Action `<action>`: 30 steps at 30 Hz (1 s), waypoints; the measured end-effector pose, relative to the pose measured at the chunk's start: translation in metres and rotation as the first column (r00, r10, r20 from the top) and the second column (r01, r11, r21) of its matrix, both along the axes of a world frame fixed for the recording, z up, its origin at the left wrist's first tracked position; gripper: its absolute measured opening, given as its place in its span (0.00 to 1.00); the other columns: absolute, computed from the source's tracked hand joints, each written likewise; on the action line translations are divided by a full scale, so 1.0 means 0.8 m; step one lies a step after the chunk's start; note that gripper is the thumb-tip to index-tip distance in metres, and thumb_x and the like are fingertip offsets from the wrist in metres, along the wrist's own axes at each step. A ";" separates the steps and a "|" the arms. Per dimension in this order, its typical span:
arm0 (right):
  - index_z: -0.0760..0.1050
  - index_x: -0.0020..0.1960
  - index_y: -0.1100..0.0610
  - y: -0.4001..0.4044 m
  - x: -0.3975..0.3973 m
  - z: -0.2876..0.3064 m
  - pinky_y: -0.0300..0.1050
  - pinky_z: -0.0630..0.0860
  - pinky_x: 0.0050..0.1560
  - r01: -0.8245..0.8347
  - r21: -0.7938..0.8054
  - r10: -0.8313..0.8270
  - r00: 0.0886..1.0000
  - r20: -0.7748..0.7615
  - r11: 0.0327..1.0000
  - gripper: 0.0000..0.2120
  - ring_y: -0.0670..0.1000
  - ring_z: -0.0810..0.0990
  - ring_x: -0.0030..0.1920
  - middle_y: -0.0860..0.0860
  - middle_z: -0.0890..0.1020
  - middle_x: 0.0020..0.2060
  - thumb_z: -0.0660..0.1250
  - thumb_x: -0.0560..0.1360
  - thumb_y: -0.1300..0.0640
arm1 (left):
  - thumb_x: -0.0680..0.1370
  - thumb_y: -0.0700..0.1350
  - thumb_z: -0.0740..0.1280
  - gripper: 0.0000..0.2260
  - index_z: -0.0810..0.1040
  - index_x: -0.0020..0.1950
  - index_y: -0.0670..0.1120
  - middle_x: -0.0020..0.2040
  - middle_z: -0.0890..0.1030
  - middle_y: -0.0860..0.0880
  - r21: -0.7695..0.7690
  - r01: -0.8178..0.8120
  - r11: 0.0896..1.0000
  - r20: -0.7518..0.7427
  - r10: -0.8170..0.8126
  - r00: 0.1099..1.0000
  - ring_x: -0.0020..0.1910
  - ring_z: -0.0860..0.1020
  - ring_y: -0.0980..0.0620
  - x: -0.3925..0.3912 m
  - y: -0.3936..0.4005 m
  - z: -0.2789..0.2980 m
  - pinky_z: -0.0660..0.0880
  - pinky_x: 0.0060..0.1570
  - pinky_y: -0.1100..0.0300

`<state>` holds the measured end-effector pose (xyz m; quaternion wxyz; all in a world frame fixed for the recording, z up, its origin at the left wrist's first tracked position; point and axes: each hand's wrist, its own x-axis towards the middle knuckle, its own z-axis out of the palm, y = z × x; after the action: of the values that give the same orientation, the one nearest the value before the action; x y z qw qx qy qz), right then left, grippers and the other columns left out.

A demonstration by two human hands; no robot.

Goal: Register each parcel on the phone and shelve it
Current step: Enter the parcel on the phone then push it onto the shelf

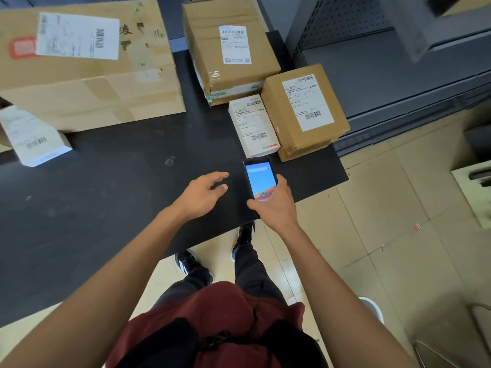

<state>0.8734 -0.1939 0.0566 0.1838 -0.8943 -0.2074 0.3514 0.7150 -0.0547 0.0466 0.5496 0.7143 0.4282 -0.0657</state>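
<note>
Phone [259, 183] is sitting clamped in my right hand [276, 205] fingers, screen up over the desk [106, 208] for scanning, while my left hand [203, 193] is hovering empty, fingers apart, beside the white parcel [252, 126].

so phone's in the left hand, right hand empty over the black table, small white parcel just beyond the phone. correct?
Hands are swapped. In the head view the right hand holds the phone, and the left hand hovers empty and open over the black table. The rest holds: the small white parcel lies just beyond the phone.
</note>
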 end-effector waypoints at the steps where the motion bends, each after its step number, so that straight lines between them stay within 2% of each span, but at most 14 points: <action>1: 0.54 0.78 0.50 0.005 -0.005 -0.004 0.51 0.81 0.58 -0.024 0.002 0.024 1.000 0.018 1.000 0.48 0.52 0.74 0.63 0.51 0.71 0.63 0.80 0.67 0.49 | 0.84 0.49 0.63 0.19 0.71 0.75 0.56 0.74 0.73 0.53 0.002 -0.007 1.000 -0.007 0.007 1.000 0.73 0.70 0.50 -0.005 0.001 0.000 0.66 0.73 0.52; 6: 0.47 0.81 0.50 0.038 -0.032 -0.034 0.54 0.77 0.65 -0.134 -0.039 0.136 0.989 0.056 0.990 0.54 0.55 0.70 0.70 0.53 0.69 0.70 0.80 0.68 0.47 | 0.84 0.49 0.62 0.20 0.68 0.77 0.55 0.76 0.71 0.52 0.033 -0.049 0.998 -0.063 0.051 0.997 0.74 0.69 0.48 -0.044 0.007 -0.005 0.66 0.71 0.53; 9: 0.48 0.81 0.52 0.060 -0.051 -0.055 0.53 0.75 0.66 -0.163 -0.036 0.166 0.982 0.089 0.986 0.54 0.55 0.69 0.71 0.53 0.69 0.70 0.80 0.68 0.46 | 0.84 0.49 0.63 0.21 0.68 0.77 0.55 0.76 0.71 0.52 0.045 -0.069 0.997 -0.102 0.073 0.992 0.73 0.70 0.48 -0.071 0.014 -0.011 0.66 0.71 0.53; 18: 0.47 0.81 0.55 0.117 -0.085 -0.104 0.57 0.68 0.69 -0.120 0.013 0.118 0.987 0.105 0.993 0.54 0.58 0.67 0.72 0.56 0.69 0.71 0.80 0.69 0.49 | 0.84 0.48 0.64 0.20 0.70 0.77 0.54 0.74 0.73 0.51 0.071 -0.120 0.990 -0.131 0.128 0.983 0.73 0.71 0.50 -0.119 0.030 -0.029 0.65 0.71 0.56; 21: 0.49 0.81 0.56 0.123 -0.083 -0.113 0.57 0.68 0.69 -0.124 0.008 0.121 0.983 0.138 0.992 0.52 0.57 0.66 0.72 0.56 0.68 0.71 0.79 0.70 0.48 | 0.84 0.48 0.64 0.20 0.70 0.76 0.55 0.74 0.73 0.52 0.067 -0.133 0.989 -0.101 0.139 0.985 0.73 0.71 0.51 -0.111 0.035 -0.026 0.65 0.71 0.56; 26: 0.56 0.78 0.56 0.123 -0.076 -0.120 0.50 0.70 0.65 -0.149 0.026 0.140 0.969 0.203 0.989 0.47 0.55 0.66 0.69 0.55 0.66 0.70 0.79 0.69 0.48 | 0.84 0.49 0.63 0.21 0.69 0.77 0.56 0.74 0.73 0.53 0.083 -0.110 0.990 -0.079 0.116 0.990 0.73 0.70 0.50 -0.082 0.048 -0.018 0.65 0.71 0.55; 30: 0.57 0.77 0.55 0.119 -0.068 -0.121 0.47 0.72 0.63 -0.202 -0.002 0.197 0.950 0.241 0.979 0.45 0.54 0.66 0.69 0.54 0.65 0.71 0.79 0.70 0.46 | 0.84 0.47 0.63 0.20 0.69 0.77 0.54 0.74 0.73 0.52 0.085 -0.107 0.991 -0.075 0.114 0.991 0.73 0.70 0.50 -0.052 0.052 -0.017 0.66 0.68 0.55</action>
<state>0.8191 -0.0988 -0.0403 0.1310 -0.9025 -0.3213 0.2550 0.6734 -0.0129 0.0331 0.5054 0.7080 0.4910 -0.0462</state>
